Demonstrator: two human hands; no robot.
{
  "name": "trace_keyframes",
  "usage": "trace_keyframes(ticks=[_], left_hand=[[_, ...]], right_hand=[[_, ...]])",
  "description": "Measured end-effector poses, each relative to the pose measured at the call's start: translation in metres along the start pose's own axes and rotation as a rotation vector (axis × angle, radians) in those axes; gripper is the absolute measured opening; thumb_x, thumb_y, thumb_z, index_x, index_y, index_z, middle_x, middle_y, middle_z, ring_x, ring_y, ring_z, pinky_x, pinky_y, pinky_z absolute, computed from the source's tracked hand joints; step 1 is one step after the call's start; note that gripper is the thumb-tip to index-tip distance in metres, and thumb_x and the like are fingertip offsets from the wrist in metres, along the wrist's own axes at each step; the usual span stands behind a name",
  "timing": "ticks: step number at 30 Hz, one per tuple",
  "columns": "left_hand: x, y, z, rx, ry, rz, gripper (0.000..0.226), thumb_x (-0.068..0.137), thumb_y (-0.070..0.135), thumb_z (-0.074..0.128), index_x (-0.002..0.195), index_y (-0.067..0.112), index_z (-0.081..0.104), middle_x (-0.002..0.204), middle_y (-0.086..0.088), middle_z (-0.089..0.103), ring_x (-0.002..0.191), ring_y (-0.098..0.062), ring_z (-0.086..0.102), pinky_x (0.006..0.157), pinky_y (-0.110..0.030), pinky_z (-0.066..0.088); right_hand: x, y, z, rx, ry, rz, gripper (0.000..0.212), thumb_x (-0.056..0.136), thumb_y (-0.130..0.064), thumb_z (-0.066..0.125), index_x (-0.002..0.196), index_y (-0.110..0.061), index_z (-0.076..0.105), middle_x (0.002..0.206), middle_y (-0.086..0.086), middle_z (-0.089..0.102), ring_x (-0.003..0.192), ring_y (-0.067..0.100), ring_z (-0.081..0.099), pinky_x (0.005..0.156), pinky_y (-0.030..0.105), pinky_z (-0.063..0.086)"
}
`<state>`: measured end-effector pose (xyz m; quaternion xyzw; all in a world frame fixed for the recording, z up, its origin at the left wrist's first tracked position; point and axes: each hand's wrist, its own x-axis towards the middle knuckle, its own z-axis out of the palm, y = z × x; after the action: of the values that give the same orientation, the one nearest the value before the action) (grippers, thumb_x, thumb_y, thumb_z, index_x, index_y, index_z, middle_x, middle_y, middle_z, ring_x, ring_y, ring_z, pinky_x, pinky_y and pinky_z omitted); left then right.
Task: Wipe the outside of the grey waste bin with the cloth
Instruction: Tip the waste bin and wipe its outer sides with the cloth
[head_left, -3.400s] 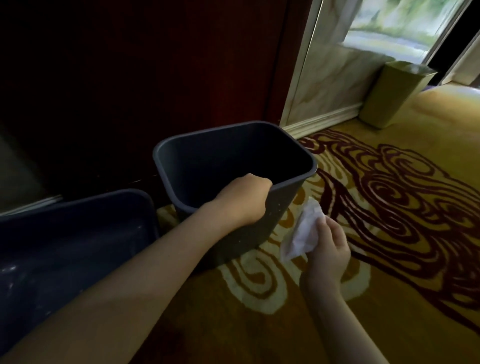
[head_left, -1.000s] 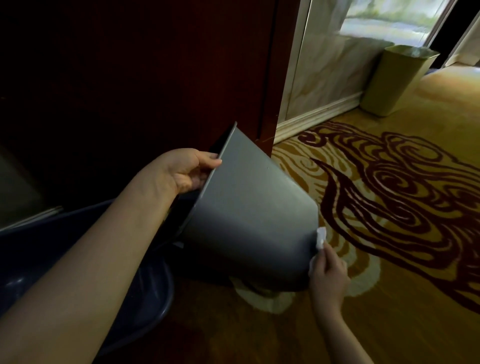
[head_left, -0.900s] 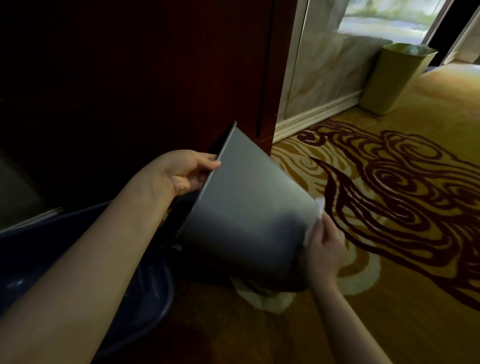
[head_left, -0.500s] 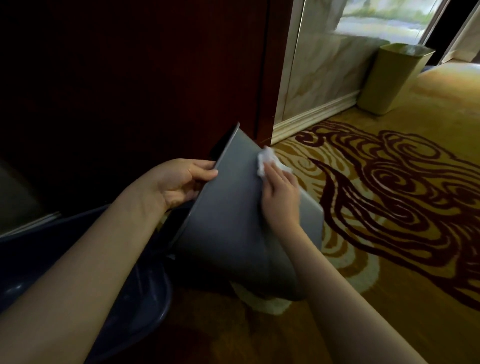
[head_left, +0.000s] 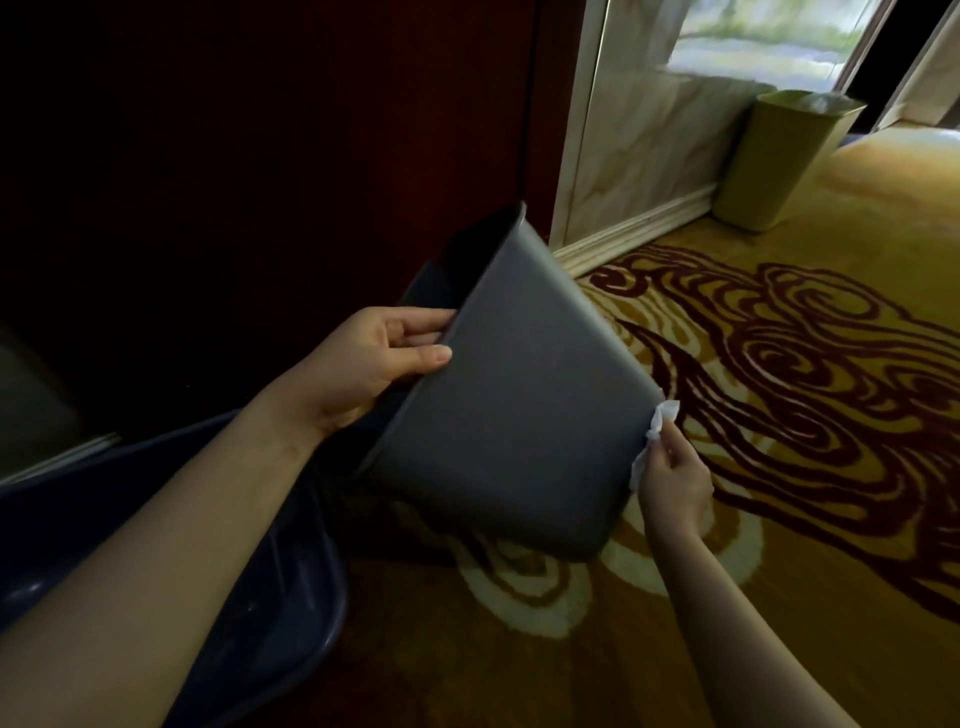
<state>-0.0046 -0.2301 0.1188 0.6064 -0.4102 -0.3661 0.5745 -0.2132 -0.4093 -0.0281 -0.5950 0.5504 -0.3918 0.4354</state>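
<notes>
Left hand (head_left: 371, 364) pinches the rim of the tilted grey plastic waste bin (head_left: 514, 410) at centre, right hand (head_left: 672, 480) clutches the white cloth (head_left: 655, 435) at its right base corner; best press flat, stroke full-length.

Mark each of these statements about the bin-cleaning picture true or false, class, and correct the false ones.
1. The grey waste bin is tipped over, mouth towards the dark wooden panel. True.
2. The left hand holds the white cloth. False: the left hand grips the bin's rim; the right hand holds the white cloth.
3. The cloth is near the bin's base edge. True.
4. The olive-green bin lies on its side. False: it stands upright by the marble wall.
5. The floor is bare tile. False: it is a patterned yellow carpet.
</notes>
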Motion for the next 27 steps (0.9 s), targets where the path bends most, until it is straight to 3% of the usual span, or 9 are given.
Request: trace_keyframes(ticks=[3,7,9,12,14,18,20,23,27], left_hand=[[-0.007,-0.003,-0.009,0.047,-0.044,0.038,0.036,0.076,0.014,0.061,0.108,0.031,0.063,0.103,0.014,0.073,0.102,-0.006,0.065,0.073,-0.015,0.053],[-0.02,-0.017,-0.021,0.093,-0.083,-0.008,0.038,0.081,0.006,0.056,0.107,0.035,0.061,0.103,0.021,0.071,0.102,0.0,0.063,0.072,-0.011,0.051],[-0.026,-0.021,-0.033,0.081,-0.095,-0.049,0.038,0.077,0.011,0.057,0.108,0.032,0.061,0.103,0.018,0.072,0.101,-0.002,0.064,0.071,-0.012,0.051],[-0.035,-0.026,-0.052,0.079,-0.118,-0.124,0.041,0.073,0.011,0.058,0.11,0.03,0.06,0.105,0.015,0.072,0.101,-0.005,0.065,0.07,-0.014,0.052],[-0.04,-0.032,-0.06,0.081,-0.116,-0.146,0.041,0.072,0.009,0.059,0.108,0.029,0.061,0.104,0.016,0.072,0.1,-0.004,0.065,0.07,-0.013,0.052],[-0.043,-0.035,-0.063,0.097,-0.122,-0.185,0.04,0.073,0.005,0.06,0.099,0.034,0.068,0.101,0.016,0.073,0.096,-0.003,0.067,0.07,-0.011,0.051],[-0.044,-0.032,-0.065,0.112,-0.15,-0.194,0.04,0.074,0.004,0.062,0.1,0.034,0.07,0.102,0.016,0.073,0.097,-0.004,0.066,0.07,-0.012,0.052],[-0.042,-0.02,-0.063,0.001,-0.213,-0.235,0.036,0.072,0.025,0.07,0.105,0.04,0.068,0.113,0.01,0.069,0.102,-0.01,0.066,0.072,-0.018,0.054],[-0.011,0.02,-0.038,-0.25,0.033,-0.208,0.044,0.077,0.047,0.053,0.115,0.025,0.055,0.098,-0.002,0.075,0.091,-0.019,0.071,0.061,-0.027,0.057]], right_hand=[[-0.002,-0.007,0.006,0.097,0.02,0.029,0.036,0.095,-0.019,0.047,0.131,-0.022,0.05,0.127,-0.003,0.057,0.093,0.001,0.054,0.081,0.023,0.048],[-0.013,-0.013,0.009,0.171,0.062,0.154,0.034,0.095,-0.017,0.045,0.128,-0.02,0.053,0.117,-0.001,0.06,0.076,0.001,0.055,0.063,0.019,0.045],[-0.022,-0.027,0.007,0.179,0.075,0.126,0.034,0.096,-0.017,0.043,0.129,-0.02,0.052,0.112,0.0,0.062,0.077,0.005,0.057,0.064,0.021,0.047],[-0.035,-0.069,0.007,0.16,0.084,-0.093,0.034,0.096,-0.02,0.042,0.128,-0.021,0.052,0.113,-0.003,0.061,0.096,0.01,0.059,0.081,0.032,0.052],[-0.045,-0.104,0.009,0.146,0.049,-0.326,0.031,0.096,-0.02,0.042,0.123,-0.018,0.056,0.108,0.003,0.063,0.095,0.013,0.061,0.084,0.036,0.053],[-0.077,-0.149,0.029,0.016,-0.183,-0.714,0.041,0.093,-0.011,0.043,0.129,-0.03,0.047,0.12,-0.008,0.055,0.112,0.0,0.046,0.093,0.014,0.039],[-0.091,-0.152,0.042,-0.08,-0.203,-0.787,0.05,0.091,-0.006,0.045,0.138,-0.025,0.039,0.137,-0.003,0.049,0.127,0.007,0.034,0.106,0.024,0.033],[-0.101,-0.14,0.052,-0.1,-0.156,-0.823,0.052,0.091,-0.004,0.047,0.139,-0.019,0.038,0.141,-0.001,0.046,0.131,0.011,0.032,0.109,0.035,0.032],[-0.112,-0.121,0.059,-0.135,-0.131,-0.834,0.049,0.092,-0.007,0.046,0.139,-0.017,0.037,0.141,0.001,0.046,0.133,0.013,0.031,0.11,0.038,0.031]])
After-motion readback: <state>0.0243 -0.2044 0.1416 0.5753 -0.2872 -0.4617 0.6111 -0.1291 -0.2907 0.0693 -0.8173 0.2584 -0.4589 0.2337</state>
